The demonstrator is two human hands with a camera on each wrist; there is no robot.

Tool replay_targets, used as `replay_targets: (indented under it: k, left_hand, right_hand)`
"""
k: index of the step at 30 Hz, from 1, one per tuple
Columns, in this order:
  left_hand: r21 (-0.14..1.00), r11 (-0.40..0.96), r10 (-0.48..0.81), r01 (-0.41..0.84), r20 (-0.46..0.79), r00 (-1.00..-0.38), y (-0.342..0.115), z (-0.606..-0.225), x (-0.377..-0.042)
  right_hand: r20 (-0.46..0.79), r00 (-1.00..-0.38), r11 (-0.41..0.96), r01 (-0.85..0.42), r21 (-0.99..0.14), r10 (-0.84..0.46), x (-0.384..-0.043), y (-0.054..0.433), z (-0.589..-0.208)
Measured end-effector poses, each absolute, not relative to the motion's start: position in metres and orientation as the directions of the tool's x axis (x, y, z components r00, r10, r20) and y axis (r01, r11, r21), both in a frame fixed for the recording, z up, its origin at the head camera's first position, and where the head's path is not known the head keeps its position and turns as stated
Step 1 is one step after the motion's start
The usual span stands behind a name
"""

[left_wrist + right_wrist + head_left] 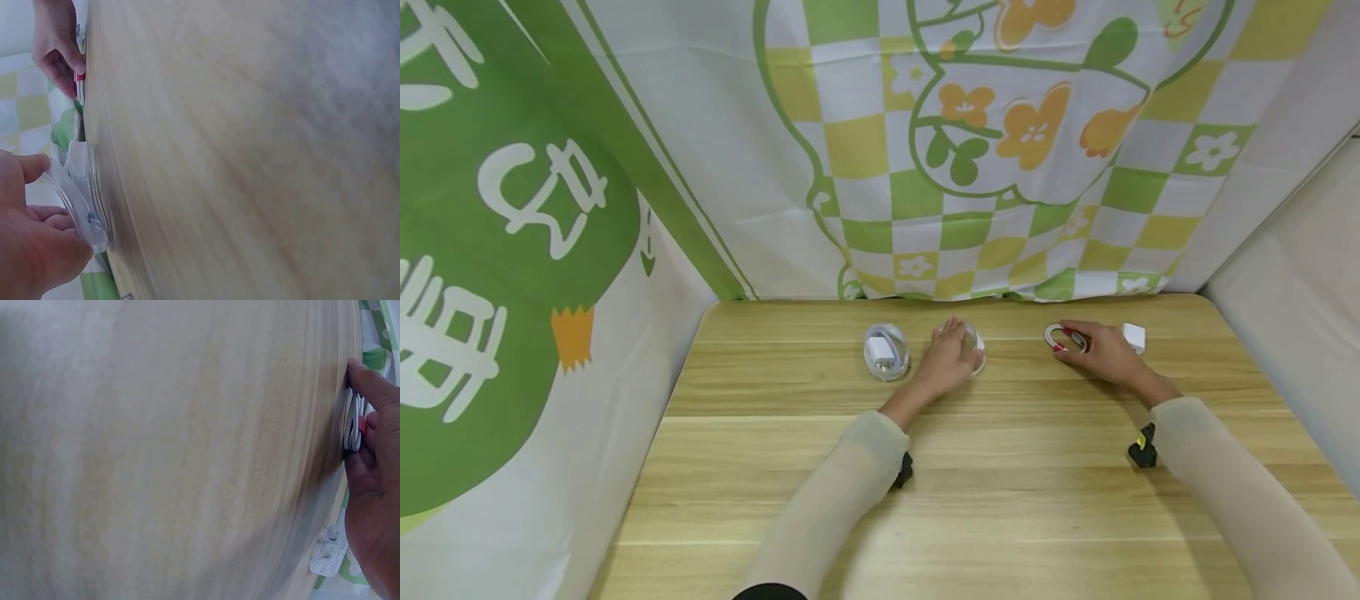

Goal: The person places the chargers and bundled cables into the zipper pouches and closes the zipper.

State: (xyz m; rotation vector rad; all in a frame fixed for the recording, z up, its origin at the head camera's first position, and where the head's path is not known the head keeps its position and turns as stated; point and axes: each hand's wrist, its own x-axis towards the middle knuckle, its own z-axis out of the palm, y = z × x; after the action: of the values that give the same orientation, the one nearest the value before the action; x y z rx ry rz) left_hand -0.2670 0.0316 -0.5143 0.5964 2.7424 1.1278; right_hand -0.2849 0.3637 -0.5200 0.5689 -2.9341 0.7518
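Note:
My left hand [946, 360] grips a clear round plastic case [78, 200] by its edges, thumb on one side and fingers on the other. Something white shows at the rim of that case, partly hidden under the hand. Farther right, my right hand [1105, 350] holds a coiled white cable [354, 422] with red ties, its thumb and fingers around the coil, which is at the tabletop. Close beside the right hand lies a white charger block [1134, 337], with small print visible on it in the right wrist view.
Left of my left hand, another clear round case [886, 352] lies on the wooden table [1000, 492] with a white charger block in it. A patterned cloth [857, 150] hangs along the table's back edge. White cloth walls stand at both sides.

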Motion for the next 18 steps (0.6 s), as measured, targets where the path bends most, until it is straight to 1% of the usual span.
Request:
replay_targets:
  k: [6, 13, 18]
  left_hand:
    - [0.747, 0.595, 0.425, 0.295, 0.019, -0.905, 0.0284, -0.5149, -0.2672]
    - [0.749, 0.589, 0.43, 0.303, 0.027, -0.902, 0.0261, -0.5178, -0.2685]
    - [0.771, 0.554, 0.444, 0.316, 0.047, -0.895, 0.0224, -0.5187, -0.2695]
  right_hand:
    - [0.134, -0.933, 0.812, -0.357, -0.462, -0.334, -0.2847, 0.364, -0.5205]
    - [0.156, -0.927, 0.813, -0.374, -0.446, -0.342, -0.2858, 0.3648, -0.5224]
    - [0.16, -0.927, 0.813, -0.375, -0.445, -0.34, -0.2874, 0.3664, -0.5242]
